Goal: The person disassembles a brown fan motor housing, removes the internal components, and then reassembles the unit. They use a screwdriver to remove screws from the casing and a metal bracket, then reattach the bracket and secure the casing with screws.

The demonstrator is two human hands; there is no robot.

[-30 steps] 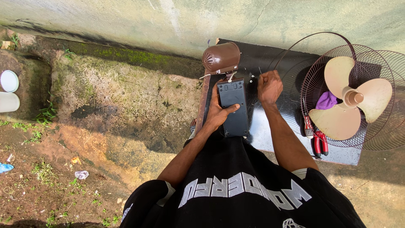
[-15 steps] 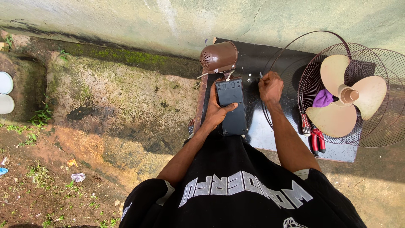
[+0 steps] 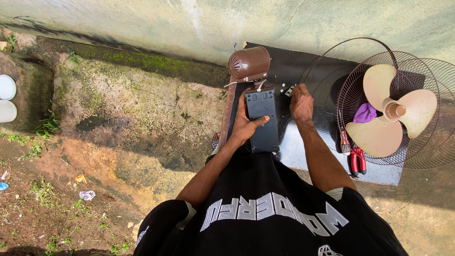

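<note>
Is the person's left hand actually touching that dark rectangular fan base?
Touching. In the head view the left hand lies against the left edge of the dark rectangular base, with its thumb laid across the face and no gap showing.

Right hand (image 3: 301,102) now slightly nearer the small white parts (image 3: 287,90).

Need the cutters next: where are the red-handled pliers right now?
In the head view, the red-handled pliers lie on the dark board at its right side, beside the wire fan guard holding the beige fan blade, right of the right hand.
</note>
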